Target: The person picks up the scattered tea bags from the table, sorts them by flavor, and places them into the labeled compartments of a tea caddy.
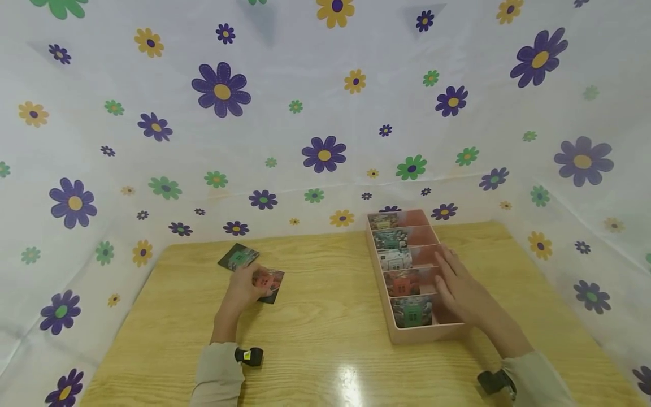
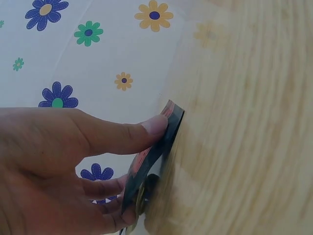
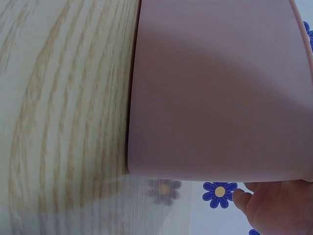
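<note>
My left hand (image 1: 243, 289) pinches a flat, dark square packet with a red label (image 1: 275, 281) between thumb and fingers, over the left part of the table. The left wrist view shows this packet (image 2: 155, 152) nearly edge-on, tilted against the tabletop. Just behind that hand lies a similar dark packet with a green label (image 1: 237, 257). My right hand (image 1: 465, 297) rests on the right rim of a pink divided box (image 1: 427, 334), fingers extended. Only part of the right hand (image 3: 279, 208) appears in the right wrist view, beside the pink box wall (image 3: 220, 98).
Inside the box, each compartment in the row holds packets, among them a green-labelled packet (image 1: 413, 312) in front and a red-labelled packet (image 1: 403, 282) behind it. The wooden table (image 1: 315, 316) meets a flowered white cloth (image 1: 285, 147) at its back and sides.
</note>
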Available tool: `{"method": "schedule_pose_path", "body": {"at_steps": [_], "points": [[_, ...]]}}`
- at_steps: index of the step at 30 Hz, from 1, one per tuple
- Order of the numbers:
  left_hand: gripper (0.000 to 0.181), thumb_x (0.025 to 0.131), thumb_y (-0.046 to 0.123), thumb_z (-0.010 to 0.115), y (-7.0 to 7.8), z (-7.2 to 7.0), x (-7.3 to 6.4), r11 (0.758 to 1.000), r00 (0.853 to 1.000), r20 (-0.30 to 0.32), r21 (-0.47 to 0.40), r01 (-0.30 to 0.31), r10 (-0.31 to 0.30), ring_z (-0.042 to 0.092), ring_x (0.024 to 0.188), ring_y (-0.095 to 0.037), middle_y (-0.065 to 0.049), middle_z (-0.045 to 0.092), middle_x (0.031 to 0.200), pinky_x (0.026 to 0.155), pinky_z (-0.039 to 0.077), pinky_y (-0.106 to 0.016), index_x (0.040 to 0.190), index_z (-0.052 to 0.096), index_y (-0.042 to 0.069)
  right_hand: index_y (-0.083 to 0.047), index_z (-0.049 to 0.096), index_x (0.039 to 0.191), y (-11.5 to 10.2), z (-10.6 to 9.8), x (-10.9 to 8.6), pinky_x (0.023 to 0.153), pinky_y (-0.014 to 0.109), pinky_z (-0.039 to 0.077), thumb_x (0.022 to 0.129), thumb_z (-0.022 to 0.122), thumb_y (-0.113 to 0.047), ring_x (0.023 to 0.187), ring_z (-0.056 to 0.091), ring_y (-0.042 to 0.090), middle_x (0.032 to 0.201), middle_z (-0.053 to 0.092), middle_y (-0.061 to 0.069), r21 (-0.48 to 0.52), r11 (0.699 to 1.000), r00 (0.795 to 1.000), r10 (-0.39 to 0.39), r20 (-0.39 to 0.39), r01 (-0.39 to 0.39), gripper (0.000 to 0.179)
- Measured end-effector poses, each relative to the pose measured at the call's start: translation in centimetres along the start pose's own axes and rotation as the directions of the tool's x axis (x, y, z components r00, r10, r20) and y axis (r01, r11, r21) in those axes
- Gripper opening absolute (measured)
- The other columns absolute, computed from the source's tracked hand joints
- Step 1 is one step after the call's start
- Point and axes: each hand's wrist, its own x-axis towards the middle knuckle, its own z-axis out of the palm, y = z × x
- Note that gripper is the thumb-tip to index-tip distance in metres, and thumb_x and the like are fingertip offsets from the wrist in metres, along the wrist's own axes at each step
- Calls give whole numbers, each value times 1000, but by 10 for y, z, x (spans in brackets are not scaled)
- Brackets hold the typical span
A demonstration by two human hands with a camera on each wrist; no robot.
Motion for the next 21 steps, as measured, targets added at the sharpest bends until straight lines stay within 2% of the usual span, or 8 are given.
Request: {"method": "schedule_pose_path", "body": {"at_steps": [4, 6, 10, 13, 17, 21], "points": [[39, 80, -3, 85, -4, 1, 2, 999, 999, 5, -30, -33, 33, 57, 102, -37, -24, 62, 114, 89, 50, -53, 115, 67, -2, 14, 29, 154, 1, 2, -1, 120, 58, 22, 107, 45, -18, 151, 16, 49, 164, 18, 31, 5, 1000, 1000, -2, -6, 2, 59], [35, 82, -9, 79, -7, 2, 3, 998, 998, 5, -39, -54, 55, 59, 101, -36, -23, 65, 115, 87, 51, -51, 114, 68, -3, 13, 28, 154, 2, 3, -1, 121, 57, 20, 107, 44, -18, 151, 16, 49, 164, 18, 31, 5, 1000, 1000, -4, -7, 4, 59], [35, 85, -17, 64, -6, 1, 6, 996, 998, 44, -80, -41, 45, 58, 96, -33, -22, 66, 120, 76, 50, -42, 116, 71, -2, 14, 28, 154, 2, 3, -2, 121, 58, 20, 107, 44, -18, 151, 16, 49, 164, 17, 32, 5, 1000, 1000, -7, -8, 7, 59], [40, 86, -20, 58, -6, -1, 6, 994, 996, 82, -108, -25, 34, 58, 105, -37, -23, 64, 128, 77, 46, -40, 119, 72, -2, 15, 27, 154, 1, 3, -2, 121, 58, 19, 107, 44, -18, 151, 16, 50, 164, 16, 32, 11, 1000, 1000, -4, 2, 4, 59], [43, 85, -21, 56, -4, -3, 7, 992, 993, 102, -119, -49, 61, 52, 129, -45, -25, 62, 134, 82, 45, -41, 122, 71, -4, 15, 27, 154, 2, 3, -1, 121, 59, 19, 107, 44, -17, 150, 17, 52, 164, 15, 32, 16, 1000, 1000, -2, 7, 2, 59], [44, 84, -21, 56, -2, -4, 5, 989, 993, 95, -140, -55, 69, 52, 128, -46, -27, 60, 134, 80, 45, -41, 122, 71, -5, 16, 28, 153, 2, 2, 0, 121, 58, 19, 107, 46, -16, 149, 18, 52, 164, 17, 33, 13, 1000, 1000, -14, -5, 14, 59]]}}
